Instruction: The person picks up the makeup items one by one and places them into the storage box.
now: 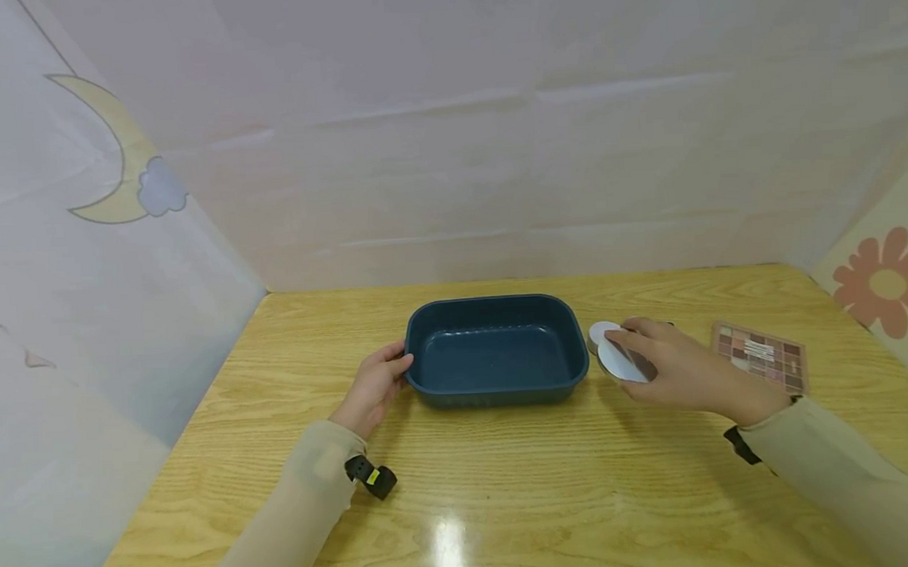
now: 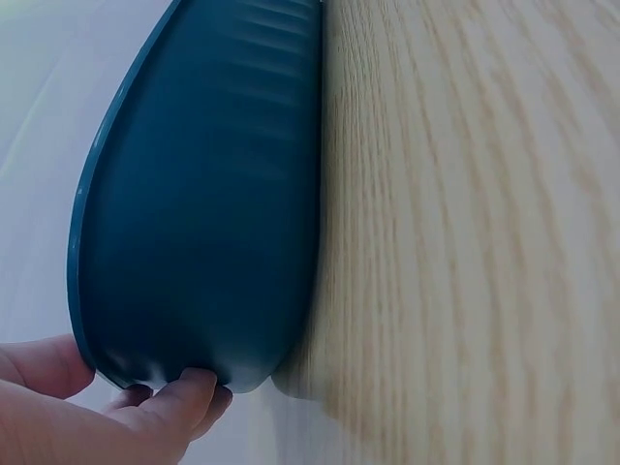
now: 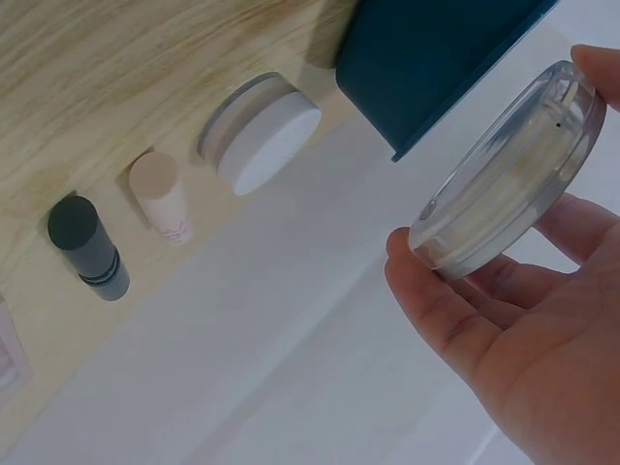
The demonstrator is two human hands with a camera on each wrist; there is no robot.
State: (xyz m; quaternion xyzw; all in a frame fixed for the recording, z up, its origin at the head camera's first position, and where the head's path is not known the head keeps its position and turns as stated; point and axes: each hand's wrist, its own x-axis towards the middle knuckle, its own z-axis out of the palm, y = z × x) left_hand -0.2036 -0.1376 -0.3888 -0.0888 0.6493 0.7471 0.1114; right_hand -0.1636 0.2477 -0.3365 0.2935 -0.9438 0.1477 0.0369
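Note:
A dark teal rectangular basin [image 1: 495, 396] sits on the wooden table. At its left end, my left hand [image 1: 375, 388] holds the wall, thumb near the rim and fingertips against the outside [image 2: 184, 397]. Just off the basin's right end, my right hand [image 1: 682, 367] grips a round, flat cosmetic case with clear sides [image 3: 509, 174] by its edge, raised above the table. From the head view the case shows a pale round face [image 1: 619, 363]. Close behind it stands a round white-lidded jar [image 3: 269, 140], partly hidden by the case in the head view.
A beige tube [image 3: 158, 194] and a dark-capped small cylinder [image 3: 89, 247] stand in a row beside the jar. An eyeshadow palette [image 1: 760, 358] lies farther right. Fabric walls enclose the table's back and sides.

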